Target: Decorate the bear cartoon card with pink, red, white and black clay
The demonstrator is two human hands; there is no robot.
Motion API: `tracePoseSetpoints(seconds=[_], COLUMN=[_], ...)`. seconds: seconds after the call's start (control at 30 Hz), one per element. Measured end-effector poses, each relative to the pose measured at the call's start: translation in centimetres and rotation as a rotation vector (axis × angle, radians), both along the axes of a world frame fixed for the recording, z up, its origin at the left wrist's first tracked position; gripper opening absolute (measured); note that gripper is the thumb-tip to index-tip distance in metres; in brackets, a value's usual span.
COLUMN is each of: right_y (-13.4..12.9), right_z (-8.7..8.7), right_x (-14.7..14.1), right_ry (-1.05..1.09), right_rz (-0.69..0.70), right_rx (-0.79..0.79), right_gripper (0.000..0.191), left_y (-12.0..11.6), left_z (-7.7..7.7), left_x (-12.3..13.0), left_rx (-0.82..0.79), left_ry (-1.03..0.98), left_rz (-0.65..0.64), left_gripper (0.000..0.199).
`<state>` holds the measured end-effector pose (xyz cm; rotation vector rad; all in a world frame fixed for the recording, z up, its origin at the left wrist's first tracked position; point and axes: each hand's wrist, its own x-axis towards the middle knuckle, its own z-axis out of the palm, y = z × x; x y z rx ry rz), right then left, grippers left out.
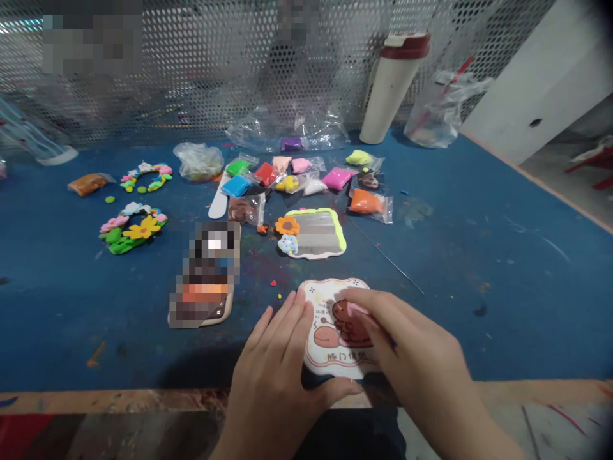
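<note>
Left hand (274,363) touching printed plaque (326,327), right hand (417,342) over its right side, flower-trimmed mirror (316,234) beyond

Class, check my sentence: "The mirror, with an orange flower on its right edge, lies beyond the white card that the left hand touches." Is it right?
Not quite: the orange flower is on the left edge of the mirror, as the head view shows. The mirror does lie beyond the white card that the left hand touches.

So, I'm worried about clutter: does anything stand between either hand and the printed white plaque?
Nothing visible does. The left hand rests at the left edge of the plaque, and the right hand is over its right side. The framed mirror lies apart, beyond the plaque.
</note>
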<state>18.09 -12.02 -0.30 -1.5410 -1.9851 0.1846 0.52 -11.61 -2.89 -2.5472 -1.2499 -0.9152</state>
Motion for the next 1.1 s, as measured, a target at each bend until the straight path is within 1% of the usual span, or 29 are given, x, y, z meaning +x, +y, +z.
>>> tracePoseSetpoints(seconds=[0.13, 0.2, 0.3, 0.4, 0.5, 0.63, 0.73, 0.8, 0.87, 0.97, 1.03, 1.1], right_y=[0.5, 0.6, 0.3, -0.5, -1.7, -2.9, -2.9, -2.6, -2.2, -1.6, -1.4, -1.4], right_z=[-1.7, -2.0, -1.9, -1.9, -1.9, -1.7, -1.3, -1.2, -1.1, -0.9, -0.7, -0.6], right_x=[-1.0, -1.1, -0.7, 0.0, 0.6, 1.6, 2.3, 2.4, 2.2, 2.0, 2.2, 2.6], right_ry=[-0.199, -0.302, -0.400, -0.443, -0.459, -0.392, -0.209, -0.064, 0.045, 0.121, 0.113, 0.091], right_rz=[0.197, 0.198, 0.185, 0.255, 0.277, 0.287, 0.293, 0.231, 0.122, 0.011, 0.004, 0.014], right_rx=[0.019, 0.012, 0.007, 0.020, 0.040, 0.031, -0.015, -0.055, -0.085, -0.095, -0.087, -0.073], right_gripper=[0.049, 0.049, 0.049, 0.051, 0.053, 0.053, 0.050, 0.051, 0.054, 0.062, 0.056, 0.041], left_y=[0.0, 0.0, -0.1, -0.1, -0.1, -0.1, -0.1, -0.2, -0.2, -0.2, -0.2, -0.2], left_z=[0.2, 0.2, 0.2, 0.1, 0.2, 0.2, 0.1, 0.0, -0.1, -0.1, -0.1, -0.2], left_x=[0.0, 0.0, -0.1, -0.1, -0.2, -0.2, -0.1, 0.0, 0.0, 0.0, 0.0, 0.0], left_rx=[-0.024, -0.039, -0.054, -0.078, -0.102, -0.118, -0.104, -0.089, -0.086, -0.088, -0.086, -0.087], left_ry=[0.002, 0.007, 0.004, -0.013, -0.052, -0.086, -0.086, -0.086, -0.084, -0.063, -0.054, -0.047], left_rz=[0.000, 0.000, 0.009, 0.002, 0.002, -0.003, -0.014, -0.007, 0.006, 0.005, 0.004, 0.008], left_gripper=[0.065, 0.066, 0.070, 0.069, 0.064, 0.068, 0.072, 0.070, 0.068, 0.067, 0.068, 0.069])
